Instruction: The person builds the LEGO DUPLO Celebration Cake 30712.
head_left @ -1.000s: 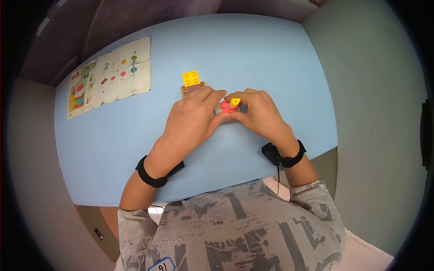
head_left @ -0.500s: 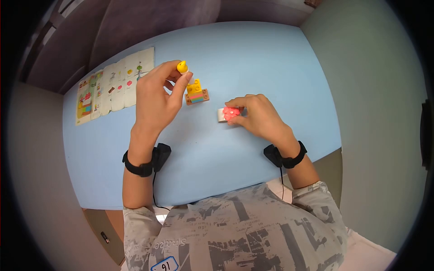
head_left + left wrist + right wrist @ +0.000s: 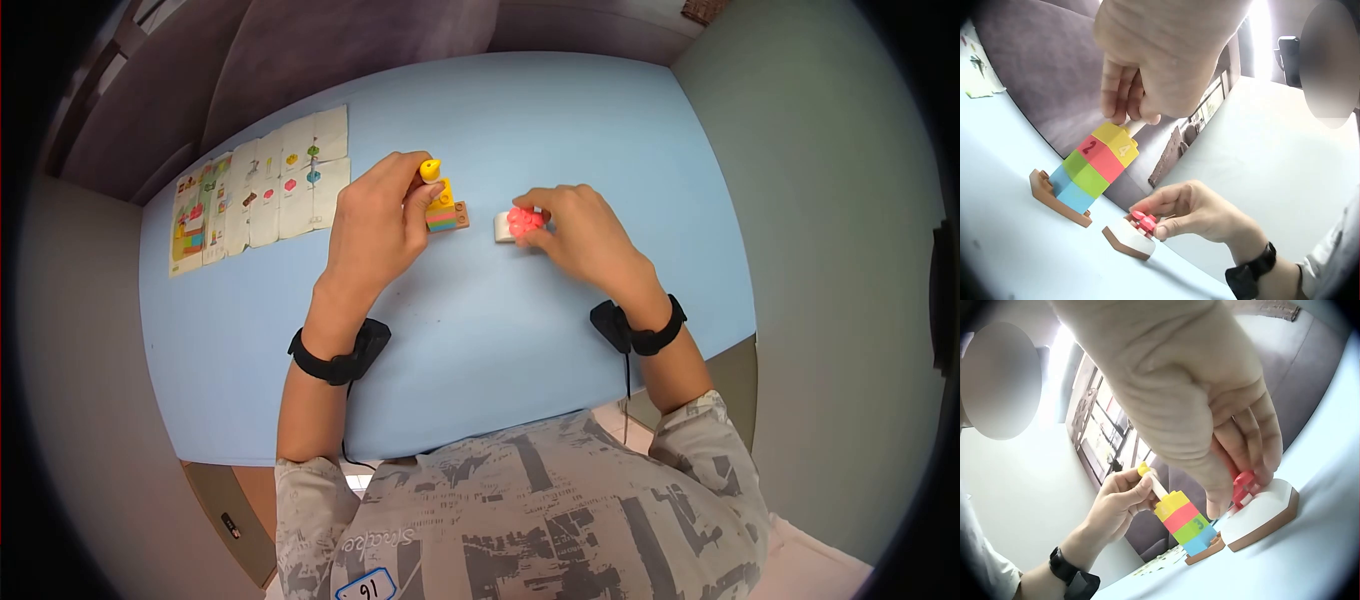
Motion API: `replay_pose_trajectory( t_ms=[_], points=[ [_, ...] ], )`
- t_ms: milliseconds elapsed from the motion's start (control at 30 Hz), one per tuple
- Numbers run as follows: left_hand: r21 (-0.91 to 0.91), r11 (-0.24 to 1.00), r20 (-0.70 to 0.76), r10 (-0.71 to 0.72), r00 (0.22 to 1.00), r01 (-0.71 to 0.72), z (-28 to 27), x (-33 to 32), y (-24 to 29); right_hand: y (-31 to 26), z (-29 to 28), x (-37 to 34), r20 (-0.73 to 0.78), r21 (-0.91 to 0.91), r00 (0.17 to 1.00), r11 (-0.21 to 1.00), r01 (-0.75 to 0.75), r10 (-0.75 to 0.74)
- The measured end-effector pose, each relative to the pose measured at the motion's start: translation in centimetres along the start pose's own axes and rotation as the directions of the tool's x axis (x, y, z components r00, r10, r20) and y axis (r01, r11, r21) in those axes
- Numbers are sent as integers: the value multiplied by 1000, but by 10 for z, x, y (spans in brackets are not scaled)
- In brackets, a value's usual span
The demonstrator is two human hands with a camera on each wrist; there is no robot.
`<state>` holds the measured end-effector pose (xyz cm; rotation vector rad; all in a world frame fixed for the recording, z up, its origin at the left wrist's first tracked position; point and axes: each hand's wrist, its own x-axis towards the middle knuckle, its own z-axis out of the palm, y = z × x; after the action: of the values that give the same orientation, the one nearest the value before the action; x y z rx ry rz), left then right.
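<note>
My left hand (image 3: 375,215) pinches a toy candle (image 3: 1157,485) with a white stick and a yellow flame tip. Its lower end is right at the top of a stack of toy bricks (image 3: 1188,522), yellow over red, green and blue. The stack stands on a brown base plate (image 3: 1054,203). To its right, my right hand (image 3: 590,235) holds a red flower-shaped piece (image 3: 524,224) between thumb and fingers. That flower sits on the top of a white block with a brown bottom (image 3: 1263,515), which rests on the table.
A creased picture sheet (image 3: 265,190) lies flat at the left of the light blue table (image 3: 560,120). Grey partitions (image 3: 840,250) rise beside the table. Each wrist wears a black strap with a camera (image 3: 372,345).
My left hand took the candle from the flower piece to the brick stack, and now holds it lower over the yellow brick. My right hand stays at the flower piece and white block.
</note>
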<state>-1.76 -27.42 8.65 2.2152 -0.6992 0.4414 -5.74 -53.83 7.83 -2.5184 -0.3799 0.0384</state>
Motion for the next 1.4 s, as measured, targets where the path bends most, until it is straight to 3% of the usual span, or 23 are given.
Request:
replay_pose_trajectory(
  t_ms=[167,367,567,767,867,967,1100,1167,1233,1333,1400],
  points=[
    [-21,999,15,-48,999,48,-4,-3,6,-3,4,20,-23,-8,999,999,49,-50],
    [18,996,44,-92,995,91,-7,-7,1,-9,5,32,71,-14,997,999,44,-43],
    [16,990,106,-141,984,140,-14,-9,2,0,13,35,3,-4,991,991,137,-137],
    [-28,987,150,-154,977,160,-18,-16,6,-12,2,28,43,10,993,994,113,-113],
    [-27,984,166,-169,972,176,-19,-16,9,-10,4,29,8,-14,986,986,164,-164],
    [-16,984,120,-175,977,178,-31,-19,5,-7,-3,20,-142,-24,973,983,179,-181],
    [-37,941,109,-332,937,338,-70,-28,-21,23,-44,19,-104,130,987,986,-106,120],
    [-193,912,24,-365,931,363,-78,-44,-79,51,-53,17,-85,207,968,955,-213,235],
    [-423,769,-84,-560,824,479,-95,-49,-111,80,-52,18,-149,367,960,915,-169,237],
    [-634,676,-288,-657,697,375,-116,-65,-159,128,-49,15,-236,645,921,759,-90,310],
    [-723,609,-298,-702,647,327,-116,-74,-171,155,-46,11,-286,780,882,625,-12,373]
  ],
)
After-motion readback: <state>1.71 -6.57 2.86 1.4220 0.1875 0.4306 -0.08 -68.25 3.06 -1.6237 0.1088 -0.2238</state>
